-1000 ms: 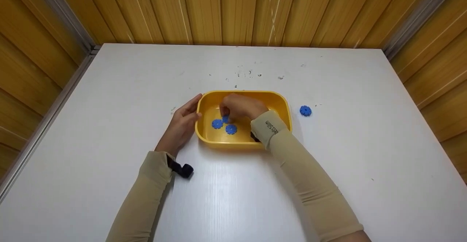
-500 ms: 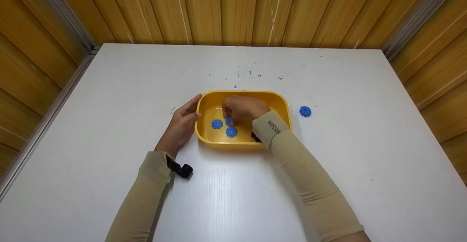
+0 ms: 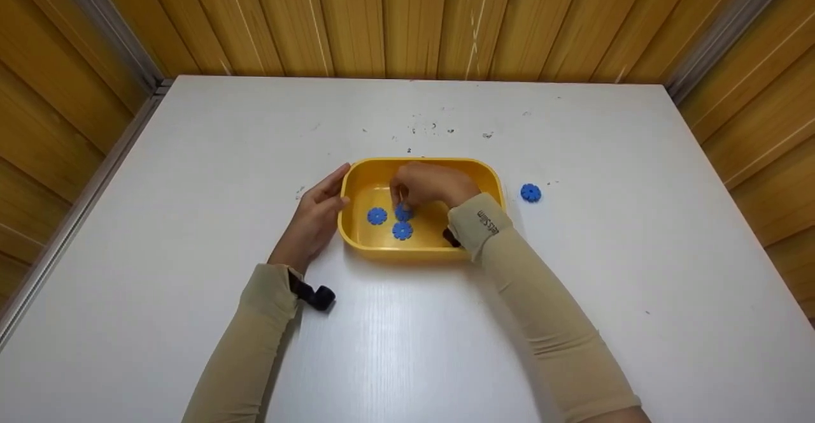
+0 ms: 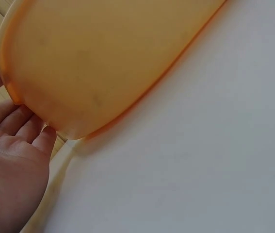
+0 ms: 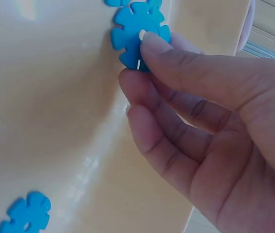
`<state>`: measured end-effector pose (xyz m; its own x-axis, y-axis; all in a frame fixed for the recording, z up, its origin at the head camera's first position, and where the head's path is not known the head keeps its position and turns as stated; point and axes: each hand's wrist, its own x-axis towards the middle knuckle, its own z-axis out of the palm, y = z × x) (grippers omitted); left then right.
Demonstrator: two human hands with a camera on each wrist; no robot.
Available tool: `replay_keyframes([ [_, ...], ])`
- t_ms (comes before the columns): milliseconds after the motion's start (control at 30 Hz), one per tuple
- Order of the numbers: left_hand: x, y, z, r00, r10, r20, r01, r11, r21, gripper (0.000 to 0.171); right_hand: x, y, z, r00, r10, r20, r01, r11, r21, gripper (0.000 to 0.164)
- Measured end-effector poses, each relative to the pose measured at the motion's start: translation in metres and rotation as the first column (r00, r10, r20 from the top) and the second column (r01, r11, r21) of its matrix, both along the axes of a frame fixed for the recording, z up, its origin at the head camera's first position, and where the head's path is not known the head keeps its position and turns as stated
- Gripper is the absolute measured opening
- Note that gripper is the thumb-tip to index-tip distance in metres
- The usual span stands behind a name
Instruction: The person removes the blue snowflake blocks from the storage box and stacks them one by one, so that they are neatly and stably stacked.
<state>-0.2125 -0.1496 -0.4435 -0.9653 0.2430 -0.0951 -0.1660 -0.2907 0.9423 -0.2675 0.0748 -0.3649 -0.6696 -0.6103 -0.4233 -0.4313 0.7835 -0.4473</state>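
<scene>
In the head view a yellow plastic tub (image 3: 420, 252) stands on the white table. My left hand (image 3: 312, 222) lies against its left end, fingers extended along the outer wall and thumb touching the rim; the left wrist view shows these fingers (image 4: 23, 121) against the wall. My right hand (image 3: 433, 184) reaches inside. Between thumb and fingertips it pinches a notched blue snowflake disc (image 5: 130, 36); another blue piece seems to overlap behind it. Two more blue discs are in the tub, one to the left (image 3: 377, 216) and one in front (image 3: 402, 230).
One loose blue disc (image 3: 531, 192) lies on the white table (image 3: 605, 270), right of the tub. Wood-patterned panels (image 3: 407, 21) rise behind the table and at both sides. A black wrist camera (image 3: 323, 297) sticks out by the left cuff.
My right hand has shifted slightly right within the tub, and more of the pinched disc shows. The front disc has slid a little nearer. My left hand has hardly moved.
</scene>
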Motion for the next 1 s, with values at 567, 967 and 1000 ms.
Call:
replay_keyframes([
  [567, -0.001, -0.002, -0.004, 1.000, -0.011, -0.027, 0.012, 0.998, 0.055, 0.068, 0.003, 0.019, 0.019, 0.999, -0.009, -0.047, 0.008, 1.000, -0.020, 0.013],
  [967, 0.001, -0.002, -0.004, 0.999, -0.019, -0.036, 0.021, 0.999, 0.044, 0.069, 0.007, 0.042, 0.034, 0.994, -0.028, -0.102, 0.018, 0.995, -0.094, 0.019],
  [1000, 0.001, -0.002, -0.005, 0.999, -0.019, -0.036, 0.020, 0.999, 0.041, 0.069, 0.008, 0.044, 0.035, 0.994, -0.032, -0.104, 0.022, 0.995, -0.101, 0.019],
])
